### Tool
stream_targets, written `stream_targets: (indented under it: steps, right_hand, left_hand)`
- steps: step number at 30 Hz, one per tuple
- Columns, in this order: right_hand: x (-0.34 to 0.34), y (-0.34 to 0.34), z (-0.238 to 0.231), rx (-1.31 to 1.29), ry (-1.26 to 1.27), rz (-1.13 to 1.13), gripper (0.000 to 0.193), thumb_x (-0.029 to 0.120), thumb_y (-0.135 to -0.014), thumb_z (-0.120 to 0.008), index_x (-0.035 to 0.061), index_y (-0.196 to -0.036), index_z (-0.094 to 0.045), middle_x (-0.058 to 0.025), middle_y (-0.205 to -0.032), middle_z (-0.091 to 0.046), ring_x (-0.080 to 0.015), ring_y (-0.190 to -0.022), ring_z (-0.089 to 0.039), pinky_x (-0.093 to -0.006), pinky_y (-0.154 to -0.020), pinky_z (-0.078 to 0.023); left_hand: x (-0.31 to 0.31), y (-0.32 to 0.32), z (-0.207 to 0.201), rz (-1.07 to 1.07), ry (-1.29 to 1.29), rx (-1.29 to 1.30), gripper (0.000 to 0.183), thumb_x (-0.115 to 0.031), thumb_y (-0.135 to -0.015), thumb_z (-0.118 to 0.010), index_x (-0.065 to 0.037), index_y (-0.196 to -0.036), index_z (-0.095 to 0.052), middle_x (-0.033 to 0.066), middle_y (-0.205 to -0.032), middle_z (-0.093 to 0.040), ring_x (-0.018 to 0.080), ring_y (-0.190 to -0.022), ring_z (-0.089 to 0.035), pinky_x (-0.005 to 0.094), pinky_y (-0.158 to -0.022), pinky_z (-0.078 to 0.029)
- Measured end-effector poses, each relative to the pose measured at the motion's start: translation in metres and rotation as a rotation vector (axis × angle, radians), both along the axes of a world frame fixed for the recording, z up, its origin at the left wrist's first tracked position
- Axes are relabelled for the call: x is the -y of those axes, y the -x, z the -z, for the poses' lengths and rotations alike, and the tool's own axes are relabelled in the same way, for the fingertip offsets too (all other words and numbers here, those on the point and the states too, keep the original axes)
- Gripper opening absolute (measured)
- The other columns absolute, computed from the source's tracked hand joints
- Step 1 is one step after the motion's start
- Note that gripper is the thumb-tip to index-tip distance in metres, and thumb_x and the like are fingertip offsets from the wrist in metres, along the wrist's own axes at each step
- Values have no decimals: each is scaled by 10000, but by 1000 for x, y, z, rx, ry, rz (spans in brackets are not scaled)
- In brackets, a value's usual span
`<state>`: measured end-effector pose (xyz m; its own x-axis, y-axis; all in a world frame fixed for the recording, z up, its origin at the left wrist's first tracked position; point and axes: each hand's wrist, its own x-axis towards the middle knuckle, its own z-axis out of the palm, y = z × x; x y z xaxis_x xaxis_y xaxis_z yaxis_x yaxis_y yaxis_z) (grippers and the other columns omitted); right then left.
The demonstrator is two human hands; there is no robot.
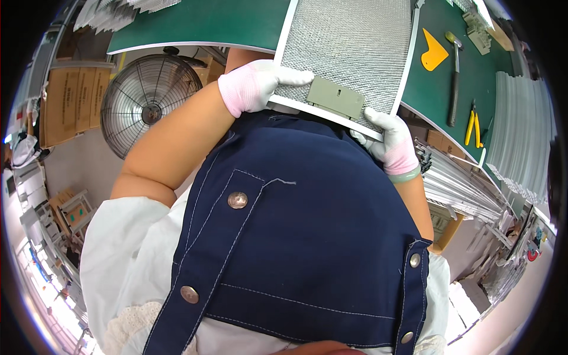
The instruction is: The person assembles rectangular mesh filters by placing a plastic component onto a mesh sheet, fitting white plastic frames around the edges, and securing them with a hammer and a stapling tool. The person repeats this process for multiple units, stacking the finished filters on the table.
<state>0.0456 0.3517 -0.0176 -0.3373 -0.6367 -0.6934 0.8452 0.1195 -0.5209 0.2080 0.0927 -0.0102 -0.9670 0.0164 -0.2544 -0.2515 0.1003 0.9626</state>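
A framed metal mesh filter (349,44) with a pale metal rim lies over the table edge, its near end close to my apron. On its near edge sits a grey-green plastic piece (336,97) with a small slot. My left hand (264,83), in a white and pink glove, grips the near left corner. Its outstretched thumb reaches the plastic piece. At the near right corner, my right hand (387,135), gloved alike, holds the frame with the thumb on top. The fingers beneath the frame are partly hidden.
On the green table (207,26) lie a yellow scraper (434,51), a hammer (454,83) and yellow-handled pliers (473,125). Pale strips (520,130) are stacked at the right. A floor fan (151,112) stands at the left beside cardboard boxes (74,103).
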Motion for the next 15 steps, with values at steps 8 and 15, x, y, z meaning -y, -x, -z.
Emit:
stream_targets:
  steps: [8,15]
  right_hand:
    - [-2,2,12,15,40,58,248,52,-905,-651,-107,-1095,-648,-219,-1036,-703,-323,-929,-711,-447,-822,-605]
    - [5,7,-4,30,54,39,258,109,-944,-651,-57,-1141,-642,-195,-1117,-689,-335,-1019,-684,-473,-866,-580]
  left_hand:
    - [0,-16,18,-8,559,-318,544,66,-782,-772,10,-1300,-615,144,-1293,-659,257,-1203,-635,356,-1036,-514]
    - [-10,0,10,-396,-710,340,460,-14,-829,-764,13,-1267,-626,115,-1187,-690,262,-1142,-665,366,-954,-564]
